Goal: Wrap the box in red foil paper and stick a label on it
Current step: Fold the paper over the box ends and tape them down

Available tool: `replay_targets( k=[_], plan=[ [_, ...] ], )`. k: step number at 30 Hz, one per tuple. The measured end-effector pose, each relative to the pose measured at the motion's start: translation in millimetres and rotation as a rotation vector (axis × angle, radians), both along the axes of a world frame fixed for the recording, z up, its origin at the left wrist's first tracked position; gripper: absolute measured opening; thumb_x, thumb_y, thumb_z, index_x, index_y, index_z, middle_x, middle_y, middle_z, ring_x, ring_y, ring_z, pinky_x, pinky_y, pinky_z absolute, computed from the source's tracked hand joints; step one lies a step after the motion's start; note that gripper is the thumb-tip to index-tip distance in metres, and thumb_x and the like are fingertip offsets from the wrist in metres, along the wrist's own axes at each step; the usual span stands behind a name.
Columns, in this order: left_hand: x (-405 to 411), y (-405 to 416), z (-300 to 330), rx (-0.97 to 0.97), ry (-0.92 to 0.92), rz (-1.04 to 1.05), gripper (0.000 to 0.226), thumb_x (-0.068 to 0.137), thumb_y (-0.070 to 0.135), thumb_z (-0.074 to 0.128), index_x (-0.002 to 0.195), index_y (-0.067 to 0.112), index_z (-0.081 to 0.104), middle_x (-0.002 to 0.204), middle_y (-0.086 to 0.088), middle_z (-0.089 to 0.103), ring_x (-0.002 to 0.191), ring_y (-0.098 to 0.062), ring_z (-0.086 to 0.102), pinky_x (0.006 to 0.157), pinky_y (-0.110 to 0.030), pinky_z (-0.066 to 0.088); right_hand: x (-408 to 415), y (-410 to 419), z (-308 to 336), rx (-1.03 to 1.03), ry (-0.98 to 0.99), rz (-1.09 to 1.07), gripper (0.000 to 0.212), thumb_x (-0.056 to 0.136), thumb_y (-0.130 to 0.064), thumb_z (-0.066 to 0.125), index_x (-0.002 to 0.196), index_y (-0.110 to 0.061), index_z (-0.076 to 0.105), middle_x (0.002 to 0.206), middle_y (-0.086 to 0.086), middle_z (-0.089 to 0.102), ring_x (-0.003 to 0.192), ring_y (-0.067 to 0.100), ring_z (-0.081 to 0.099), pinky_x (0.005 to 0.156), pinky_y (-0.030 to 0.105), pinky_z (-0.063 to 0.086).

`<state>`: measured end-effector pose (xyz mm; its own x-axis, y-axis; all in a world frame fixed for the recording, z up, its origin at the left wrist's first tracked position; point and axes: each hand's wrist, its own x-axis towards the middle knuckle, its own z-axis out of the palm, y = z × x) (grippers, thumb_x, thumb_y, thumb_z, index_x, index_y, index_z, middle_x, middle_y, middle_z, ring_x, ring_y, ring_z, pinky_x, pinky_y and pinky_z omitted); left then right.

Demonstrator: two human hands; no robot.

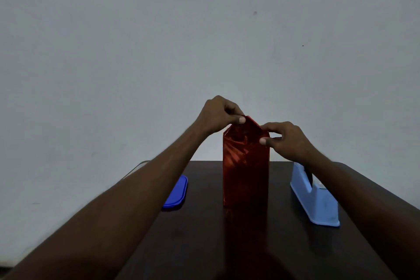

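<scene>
Head view. A blue lid (pixel 176 193) lies flat near the left edge of the dark tabletop (pixel 204 245). The left hand (pixel 218 112), forearm stretched forward and upward, pinches the peaked top fold of the red foil paper (pixel 246 161) between thumb and curled fingers (pixel 238 120). The foil-covered box stands upright at the middle of the tabletop, toward its far edge. The right hand (pixel 286 138), forearm likewise extended, pinches the foil at the box's upper right corner with curled fingers. A light blue tape dispenser (pixel 314 198) sits near the right edge, partly behind the right forearm
</scene>
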<state>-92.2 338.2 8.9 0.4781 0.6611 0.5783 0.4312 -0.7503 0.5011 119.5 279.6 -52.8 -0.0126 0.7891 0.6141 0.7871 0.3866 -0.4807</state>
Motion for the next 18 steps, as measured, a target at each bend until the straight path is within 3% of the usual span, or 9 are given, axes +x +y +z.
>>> replay_targets(
  k=[3, 6, 8, 11, 14, 18],
  plan=[
    [4, 5, -1, -0.048, -0.098, -0.042, 0.008, 0.079, 0.02, 0.08, 0.084, 0.014, 0.079, 0.081, 0.0, 0.076, 0.085, -0.011, 0.072, 0.083, -0.026, 0.057, 5, 0, 0, -0.024, -0.008, 0.016, 0.019, 0.087, -0.018, 0.071, 0.101, -0.029, 0.075, 0.097, -0.015, 0.073, 0.097, 0.003, 0.065, 0.078, 0.01, 0.041],
    [11, 10, -2, -0.109, -0.142, -0.039, 0.008, 0.079, 0.02, 0.08, 0.083, 0.013, 0.079, 0.08, 0.002, 0.076, 0.076, -0.001, 0.068, 0.065, -0.01, 0.049, 6, 1, 1, -0.011, 0.051, 0.058, 0.011, 0.092, -0.033, 0.067, 0.095, -0.028, 0.076, 0.094, -0.014, 0.074, 0.095, 0.001, 0.065, 0.083, 0.018, 0.043],
    [16, 12, -4, -0.151, -0.169, -0.019, 0.008, 0.078, 0.02, 0.08, 0.083, 0.014, 0.079, 0.081, 0.002, 0.076, 0.072, 0.004, 0.065, 0.059, -0.006, 0.044, 4, 3, 0, 0.028, 0.103, 0.062, 0.022, 0.093, -0.04, 0.064, 0.085, -0.024, 0.076, 0.083, -0.012, 0.074, 0.085, 0.001, 0.065, 0.079, 0.023, 0.044],
    [20, 19, -6, -0.203, -0.186, -0.006, 0.008, 0.078, 0.019, 0.08, 0.084, 0.013, 0.079, 0.083, 0.002, 0.076, 0.074, 0.004, 0.066, 0.061, -0.007, 0.045, 2, 9, 1, 0.042, 0.171, 0.049, 0.029, 0.093, -0.038, 0.065, 0.075, -0.018, 0.075, 0.071, -0.01, 0.07, 0.072, 0.004, 0.063, 0.073, 0.028, 0.045],
    [21, 26, -10, -0.248, -0.187, 0.014, 0.009, 0.077, 0.021, 0.081, 0.084, 0.016, 0.08, 0.087, 0.005, 0.076, 0.09, -0.004, 0.068, 0.072, -0.017, 0.046, 2, 15, 3, -0.005, 0.243, 0.072, 0.025, 0.091, -0.036, 0.068, 0.075, -0.018, 0.077, 0.072, -0.004, 0.072, 0.078, 0.018, 0.067, 0.08, 0.041, 0.052],
    [23, 32, -18, -0.321, -0.221, 0.035, 0.012, 0.076, 0.02, 0.083, 0.085, 0.014, 0.08, 0.088, 0.003, 0.076, 0.091, -0.006, 0.068, 0.072, -0.017, 0.048, 0, 21, 2, -0.019, 0.346, 0.079, 0.018, 0.085, -0.029, 0.072, 0.071, -0.019, 0.077, 0.076, 0.001, 0.073, 0.084, 0.027, 0.069, 0.089, 0.05, 0.054]
  ],
)
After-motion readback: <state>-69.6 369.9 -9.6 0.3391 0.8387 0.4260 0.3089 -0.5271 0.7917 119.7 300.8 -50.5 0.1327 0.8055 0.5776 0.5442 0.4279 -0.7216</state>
